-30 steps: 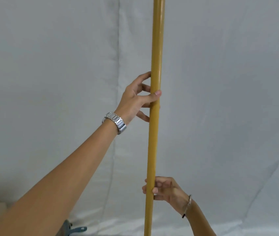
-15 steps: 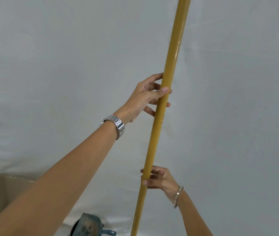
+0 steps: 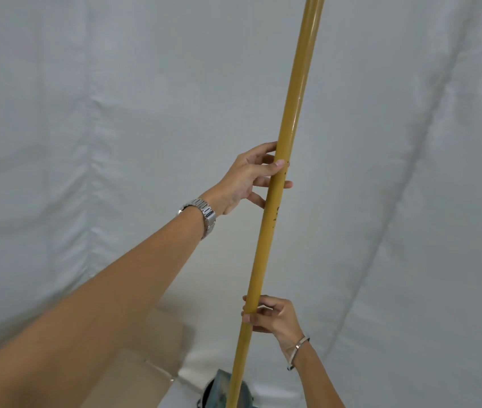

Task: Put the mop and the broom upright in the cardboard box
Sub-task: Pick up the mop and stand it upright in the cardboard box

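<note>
A long yellow pole [image 3: 291,119], the handle of the mop or the broom, runs nearly upright through the head view, leaning right at the top. My left hand [image 3: 248,179], with a metal watch on the wrist, grips it at mid height. My right hand [image 3: 272,318], with a thin bracelet, holds it lower down. A grey-blue head part [image 3: 219,390] shows at the pole's foot on the bottom edge. The open cardboard box [image 3: 157,348] lies at lower left, partly behind my left arm. The pole's foot is beside the box, right of its flap.
A white cloth backdrop [image 3: 86,142] with creases fills the wall behind and runs down onto the floor. The second long tool is out of view.
The view has dropped and turned left, so the cardboard box and the grey-blue head now show more. The pole leans a little right. Both hands keep their hold.
</note>
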`<act>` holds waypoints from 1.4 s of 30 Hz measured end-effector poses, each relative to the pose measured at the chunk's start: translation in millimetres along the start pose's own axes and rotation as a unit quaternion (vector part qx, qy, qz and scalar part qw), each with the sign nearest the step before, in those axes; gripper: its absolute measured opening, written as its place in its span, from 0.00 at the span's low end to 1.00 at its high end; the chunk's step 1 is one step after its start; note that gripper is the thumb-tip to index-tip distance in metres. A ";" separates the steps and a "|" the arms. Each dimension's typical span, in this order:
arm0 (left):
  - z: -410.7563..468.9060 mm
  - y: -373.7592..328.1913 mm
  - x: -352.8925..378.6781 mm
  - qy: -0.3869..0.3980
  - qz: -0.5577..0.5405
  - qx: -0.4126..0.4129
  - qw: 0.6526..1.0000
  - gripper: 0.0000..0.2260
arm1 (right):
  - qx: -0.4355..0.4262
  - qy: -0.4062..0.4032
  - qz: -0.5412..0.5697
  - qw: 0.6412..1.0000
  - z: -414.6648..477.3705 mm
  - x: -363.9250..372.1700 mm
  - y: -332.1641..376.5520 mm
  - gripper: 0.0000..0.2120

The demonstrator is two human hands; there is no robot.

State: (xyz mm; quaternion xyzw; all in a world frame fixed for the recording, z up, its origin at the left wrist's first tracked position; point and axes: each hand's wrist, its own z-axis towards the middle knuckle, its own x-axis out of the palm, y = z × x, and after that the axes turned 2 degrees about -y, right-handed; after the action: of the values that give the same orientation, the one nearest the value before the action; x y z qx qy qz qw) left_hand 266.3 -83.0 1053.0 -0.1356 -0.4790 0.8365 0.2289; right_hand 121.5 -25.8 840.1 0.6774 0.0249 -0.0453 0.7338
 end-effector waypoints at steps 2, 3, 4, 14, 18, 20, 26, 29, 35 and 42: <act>-5.9 4.5 -34.6 -0.014 0.004 -0.011 1.000 0.17 | 0.010 0.006 0.002 1.000 14.1 33.5 -4.1 0.13; -8.9 7.3 -52.3 -0.020 0.006 -0.015 1.000 0.17 | 0.012 0.013 0.001 1.000 21.7 50.2 -5.2 0.13; -11.7 9.6 -70.0 -0.028 0.009 -0.016 0.999 0.16 | 0.015 0.019 0.002 1.000 30.8 67.8 -7.2 0.13; -14.4 36.4 -241.1 -0.106 0.056 -0.021 0.993 0.18 | 0.019 0.096 0.005 0.995 147.4 214.6 -27.5 0.12; -5.5 46.1 -309.9 -0.131 0.074 -0.018 0.988 0.18 | 0.025 0.124 0.012 0.992 199.5 267.2 -32.5 0.13; -0.5 53.2 -342.6 -0.139 0.076 -0.014 0.987 0.19 | 0.022 0.125 0.009 0.992 225.7 292.6 -32.5 0.13; 17.6 77.4 -429.2 -0.126 0.081 -0.016 0.989 0.18 | 0.038 0.105 0.023 0.993 291.1 355.3 -35.6 0.14; 30.0 89.2 -467.4 -0.108 0.082 -0.022 0.990 0.19 | 0.045 0.081 0.016 0.996 323.7 379.9 -39.0 0.14; 73.7 122.9 -537.9 -0.058 0.064 -0.027 0.996 0.19 | 0.050 0.011 0.027 0.998 400.6 418.4 -60.4 0.13; 125.3 189.4 -592.6 -0.053 0.043 -0.048 0.996 0.19 | 0.052 -0.055 0.033 0.997 484.9 441.5 -96.4 0.16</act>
State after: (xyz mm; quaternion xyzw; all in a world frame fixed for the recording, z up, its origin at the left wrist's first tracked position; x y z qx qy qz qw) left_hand 671.2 -562.2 957.2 -0.1225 -0.5240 0.8275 0.1600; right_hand 538.9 -531.0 740.6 0.7113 -0.0404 -0.0592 0.6992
